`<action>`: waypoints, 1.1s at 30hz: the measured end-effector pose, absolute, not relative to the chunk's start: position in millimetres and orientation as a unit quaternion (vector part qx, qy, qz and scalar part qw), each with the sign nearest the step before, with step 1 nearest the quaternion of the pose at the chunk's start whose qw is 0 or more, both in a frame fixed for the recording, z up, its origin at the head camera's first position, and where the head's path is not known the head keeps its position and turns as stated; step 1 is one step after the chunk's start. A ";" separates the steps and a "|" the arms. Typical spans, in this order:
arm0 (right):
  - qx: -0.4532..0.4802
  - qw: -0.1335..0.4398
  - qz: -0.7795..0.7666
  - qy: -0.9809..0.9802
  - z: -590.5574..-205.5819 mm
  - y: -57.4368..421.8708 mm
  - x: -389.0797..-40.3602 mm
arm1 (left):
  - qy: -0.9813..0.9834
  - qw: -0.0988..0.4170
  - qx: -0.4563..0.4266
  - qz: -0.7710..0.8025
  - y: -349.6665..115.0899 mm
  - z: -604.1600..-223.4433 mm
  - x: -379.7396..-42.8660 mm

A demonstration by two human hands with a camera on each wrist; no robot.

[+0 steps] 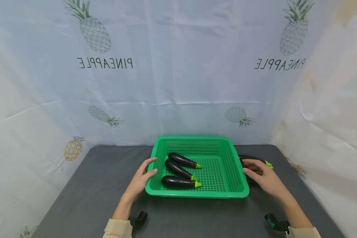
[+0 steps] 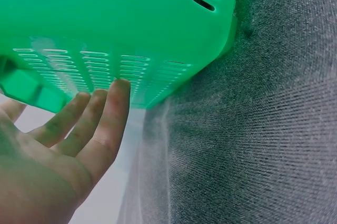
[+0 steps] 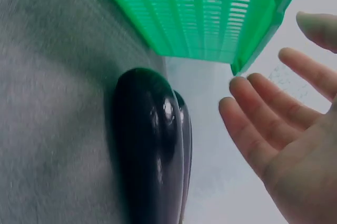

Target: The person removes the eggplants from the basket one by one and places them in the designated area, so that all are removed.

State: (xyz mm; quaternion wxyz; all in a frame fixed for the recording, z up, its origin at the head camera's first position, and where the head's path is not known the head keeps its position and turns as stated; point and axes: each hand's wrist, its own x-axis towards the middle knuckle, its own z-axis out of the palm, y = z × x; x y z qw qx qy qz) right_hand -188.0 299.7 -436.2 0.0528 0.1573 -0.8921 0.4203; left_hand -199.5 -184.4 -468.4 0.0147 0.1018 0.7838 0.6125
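The low, rectangular, green plastic basket with slotted walls (image 1: 196, 194) sits on the dark grey, cloth-covered table (image 1: 110, 178), between the fingers of both hands. At one end, the left hand (image 1: 139, 180) has thumb and forefinger at the rim and its other fingers nearly straight, touching the outer wall below without curling round it; this seems meant to steady that end. The right hand (image 1: 264, 175) is relaxed, grasping nothing, its fingertips just beside the opposite rim; whether they touch cannot be told. Three glossy, dark purple, long eggplants with green caps (image 1: 179, 182) lie inside, nearer the left fingers, caps towards the right ones, probably confined by the raised walls. At least two similar loose eggplants (image 3: 150, 145) lie outside the basket, on the table beneath the right fingers.
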 end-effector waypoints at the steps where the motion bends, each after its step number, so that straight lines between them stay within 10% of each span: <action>1: 0.157 0.046 0.425 -0.890 -437.0 298.4 -187.7 | 0.784 0.016 0.101 0.612 -184.3 -468.8 -199.3; 33: 0.179 0.009 0.475 -0.861 -459.1 280.0 -192.2 | 0.785 0.023 0.101 0.611 -185.6 -467.7 -202.2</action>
